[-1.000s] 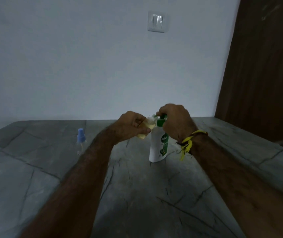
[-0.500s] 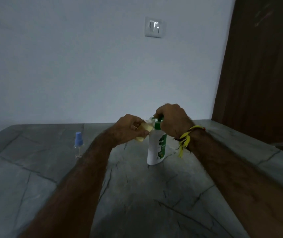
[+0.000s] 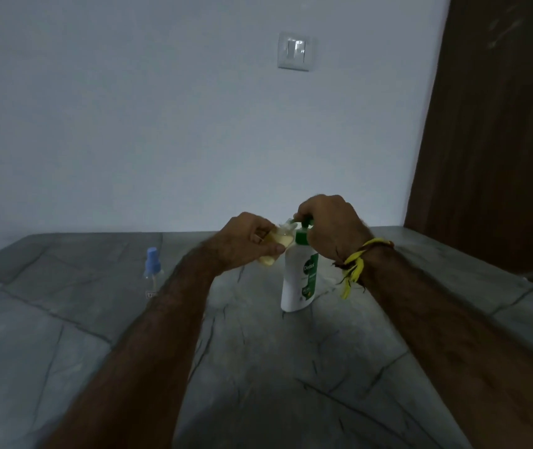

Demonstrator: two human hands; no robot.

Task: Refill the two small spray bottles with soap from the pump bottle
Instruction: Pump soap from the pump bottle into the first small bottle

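Left hand: the left hand (image 3: 242, 241) is closed around a small clear plastic spray bottle holding pale yellow liquid (image 3: 274, 244); the bottle is held tilted, its open mouth raised toward the right hand.
Right hand: the right hand (image 3: 333, 231) is curled over the green pump head of a white plastic pump bottle with a green label (image 3: 299, 280), which is gripped from above; whether the pump is pressed down cannot be told.
Small bottle in hand: it is seen just left of the right hand, with its mouth close beside the pump's nozzle; actual contact cannot be made out.
Pump bottle: it is stood upright on the grey veined stone countertop (image 3: 258, 367), directly below the right hand and just right of the left hand's fingers.
Second spray bottle: a small clear plastic spray bottle with a light blue cap (image 3: 152, 270) is stood upright on the countertop, well apart to the left of the left hand, beyond the left forearm.
Wrist: a yellow and dark thread band (image 3: 355, 264) is tied behind the right hand, its loose ends hanging down.
Background: a white wall switch (image 3: 295, 51) is mounted high above both hands; a dark brown wooden door (image 3: 501, 124) is seen to the right of the right hand.
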